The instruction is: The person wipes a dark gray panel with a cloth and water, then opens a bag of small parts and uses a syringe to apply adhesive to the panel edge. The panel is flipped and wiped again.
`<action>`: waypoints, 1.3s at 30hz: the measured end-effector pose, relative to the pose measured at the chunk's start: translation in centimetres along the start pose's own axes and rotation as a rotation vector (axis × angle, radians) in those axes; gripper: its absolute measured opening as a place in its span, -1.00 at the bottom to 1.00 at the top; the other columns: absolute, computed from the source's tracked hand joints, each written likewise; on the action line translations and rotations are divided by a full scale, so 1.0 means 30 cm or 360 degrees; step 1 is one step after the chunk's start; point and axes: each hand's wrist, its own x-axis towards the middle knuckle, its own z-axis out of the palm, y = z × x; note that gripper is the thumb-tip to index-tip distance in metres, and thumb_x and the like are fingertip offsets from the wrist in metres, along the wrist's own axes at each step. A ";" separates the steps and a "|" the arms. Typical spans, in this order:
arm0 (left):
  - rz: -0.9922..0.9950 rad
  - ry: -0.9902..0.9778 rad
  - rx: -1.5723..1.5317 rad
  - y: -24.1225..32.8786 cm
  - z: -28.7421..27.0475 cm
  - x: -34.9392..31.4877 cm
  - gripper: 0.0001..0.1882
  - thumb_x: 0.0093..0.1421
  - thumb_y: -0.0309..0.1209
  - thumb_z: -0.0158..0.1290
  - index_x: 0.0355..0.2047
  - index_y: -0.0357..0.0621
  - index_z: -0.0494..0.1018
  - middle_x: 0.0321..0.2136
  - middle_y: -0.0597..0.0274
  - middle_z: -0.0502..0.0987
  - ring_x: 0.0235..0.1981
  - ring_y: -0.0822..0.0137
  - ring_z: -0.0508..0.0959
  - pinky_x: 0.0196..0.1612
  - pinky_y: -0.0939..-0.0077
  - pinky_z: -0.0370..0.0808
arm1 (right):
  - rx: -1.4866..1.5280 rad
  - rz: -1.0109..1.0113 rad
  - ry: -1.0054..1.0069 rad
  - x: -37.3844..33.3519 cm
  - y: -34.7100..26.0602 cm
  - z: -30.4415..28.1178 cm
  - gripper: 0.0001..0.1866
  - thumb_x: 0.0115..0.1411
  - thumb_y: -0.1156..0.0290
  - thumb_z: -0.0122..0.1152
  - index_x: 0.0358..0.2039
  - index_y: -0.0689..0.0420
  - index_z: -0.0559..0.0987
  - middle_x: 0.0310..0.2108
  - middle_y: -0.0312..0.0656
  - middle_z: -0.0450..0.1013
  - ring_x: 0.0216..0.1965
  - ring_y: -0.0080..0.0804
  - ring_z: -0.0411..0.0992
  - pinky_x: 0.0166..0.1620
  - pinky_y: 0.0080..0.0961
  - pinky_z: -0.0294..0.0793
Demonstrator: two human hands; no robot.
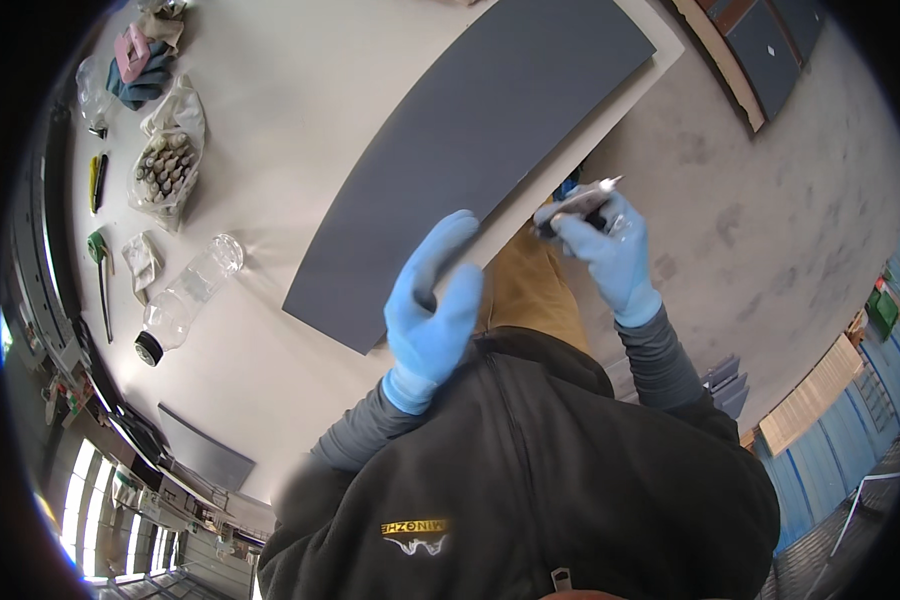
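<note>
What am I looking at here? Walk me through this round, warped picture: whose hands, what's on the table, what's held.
A wide fisheye camera worn on a person's head looks down, so straight edges bend. The two blue-gloved hands are that person's own. The left hand is raised open, holding nothing, near the edge of a long dark grey panel lying on the white table. The right hand has its fingers closed on a small dark tool with a pale tip; what it is I can't tell. Further left lie a clear plastic bottle, a bag of small cylinders and some hand tools.
</note>
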 end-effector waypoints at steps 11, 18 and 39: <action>-0.0326 -0.0088 -0.0008 -0.031 -0.057 -0.070 -0.61 0.46 -0.55 -0.05 0.22 -0.45 0.51 0.19 -0.03 0.61 0.22 0.23 0.58 0.35 0.34 0.43 | -0.0266 -0.0136 0.0324 0.096 0.110 0.016 -0.76 0.30 0.43 0.41 -0.21 0.30 0.53 -0.35 -0.13 0.66 -0.33 -0.53 0.65 -0.29 -0.61 0.62; -0.0315 -0.0018 -0.0089 -0.048 -0.058 -0.065 -0.63 0.41 -0.56 -0.01 0.17 -0.36 0.58 0.11 0.10 0.67 0.12 0.37 0.62 0.25 0.48 0.48 | -0.0066 -0.0067 0.0380 0.085 0.102 0.030 -0.75 0.29 0.48 0.39 -0.17 0.31 0.49 -0.31 -0.13 0.63 -0.37 -0.53 0.63 -0.37 -0.63 0.58; -0.0375 -0.0007 -0.0136 -0.029 -0.052 -0.043 -0.63 0.42 -0.57 -0.03 0.16 -0.35 0.59 0.09 0.08 0.68 0.11 0.35 0.63 0.24 0.47 0.50 | -0.0836 -0.0640 0.0456 0.096 0.170 0.075 -0.68 0.22 0.54 0.43 -0.06 0.31 0.55 -0.31 -0.19 0.68 -0.33 -0.56 0.63 -0.21 -0.55 0.66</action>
